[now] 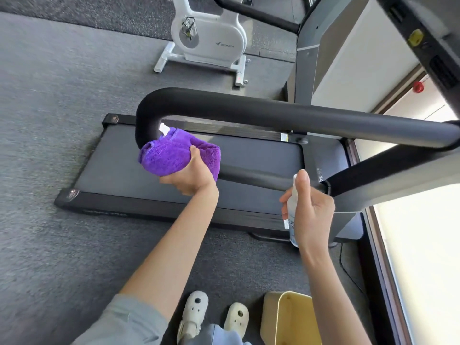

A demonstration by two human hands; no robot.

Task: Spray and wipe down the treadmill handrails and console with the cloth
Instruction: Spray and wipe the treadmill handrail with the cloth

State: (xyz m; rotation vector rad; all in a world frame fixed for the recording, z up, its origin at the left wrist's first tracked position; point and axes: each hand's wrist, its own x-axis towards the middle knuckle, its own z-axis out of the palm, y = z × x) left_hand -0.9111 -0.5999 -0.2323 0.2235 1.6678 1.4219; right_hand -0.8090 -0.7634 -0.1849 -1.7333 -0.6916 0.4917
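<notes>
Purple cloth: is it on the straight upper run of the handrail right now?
No, the left hand presses the purple cloth against the handrail's curved end.

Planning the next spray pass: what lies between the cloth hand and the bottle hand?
In the head view, only a bare stretch of black handrail runs between the left hand on the purple cloth and the right hand holding the spray bottle.

The cloth (174, 155) in the left hand (191, 178) is plush, fuzzy purple microfibre. It wraps a matt black handrail (273, 115) — foam-like, smooth. The right hand (313, 215) grips a clear, glossy plastic spray bottle (292, 210); below lies rough grey carpet (49, 245).
</notes>
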